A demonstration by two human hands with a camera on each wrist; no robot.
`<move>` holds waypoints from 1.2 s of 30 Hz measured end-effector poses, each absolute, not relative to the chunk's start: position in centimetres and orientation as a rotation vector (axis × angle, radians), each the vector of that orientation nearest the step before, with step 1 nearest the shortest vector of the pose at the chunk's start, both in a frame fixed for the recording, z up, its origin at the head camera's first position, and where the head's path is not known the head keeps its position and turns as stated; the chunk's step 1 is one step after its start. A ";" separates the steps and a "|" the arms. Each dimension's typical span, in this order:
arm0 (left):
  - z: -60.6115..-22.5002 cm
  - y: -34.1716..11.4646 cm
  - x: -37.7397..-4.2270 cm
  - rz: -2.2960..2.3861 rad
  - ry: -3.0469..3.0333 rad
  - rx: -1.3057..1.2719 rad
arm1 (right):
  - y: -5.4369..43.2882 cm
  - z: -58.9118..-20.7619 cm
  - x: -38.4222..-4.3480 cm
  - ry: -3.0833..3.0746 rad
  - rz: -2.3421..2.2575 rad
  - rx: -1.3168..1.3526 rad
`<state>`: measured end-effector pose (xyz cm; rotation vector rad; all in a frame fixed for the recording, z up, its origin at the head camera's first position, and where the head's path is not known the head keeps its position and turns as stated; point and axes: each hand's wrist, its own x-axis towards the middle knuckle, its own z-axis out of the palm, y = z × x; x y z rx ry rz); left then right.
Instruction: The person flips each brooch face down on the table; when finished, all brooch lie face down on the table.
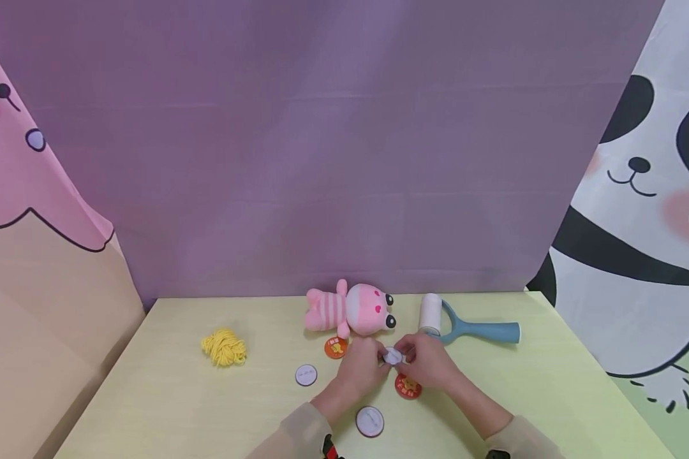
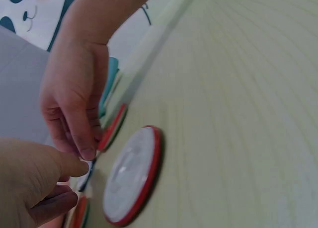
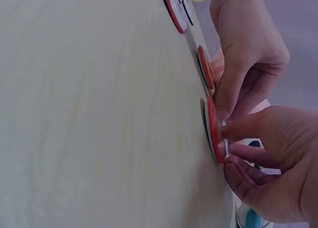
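Near the middle of the table, a small white round badge [image 1: 393, 356] lies between both hands. My left hand [image 1: 363, 364] pinches its left edge with thumb and fingertips. On the opposite edge, the fingertips of my right hand [image 1: 427, 361] grip it. Fingers cover much of the badge in both wrist views. Just below the hands is a red round badge [image 1: 407, 386], printed side up. An orange-red badge [image 1: 335, 347] lies left of my left hand. Two discs show white faces: a smaller one [image 1: 306, 375] at left and a red-rimmed one [image 2: 131, 176] nearer the front.
A pink striped plush toy [image 1: 350, 309] lies on its side behind the hands. Behind my right hand is a lint roller with a blue handle [image 1: 488, 331] and white roll [image 1: 430, 312]. A yellow yarn bundle [image 1: 224, 347] sits at left. A purple curtain [image 1: 333, 159] borders the table's back.
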<state>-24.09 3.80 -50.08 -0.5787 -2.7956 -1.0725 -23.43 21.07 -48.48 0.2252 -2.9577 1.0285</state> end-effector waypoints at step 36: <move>-50.3 -6.9 -25.1 -0.969 -2.723 -0.513 | 12.1 -48.0 -23.4 -2.864 0.632 0.750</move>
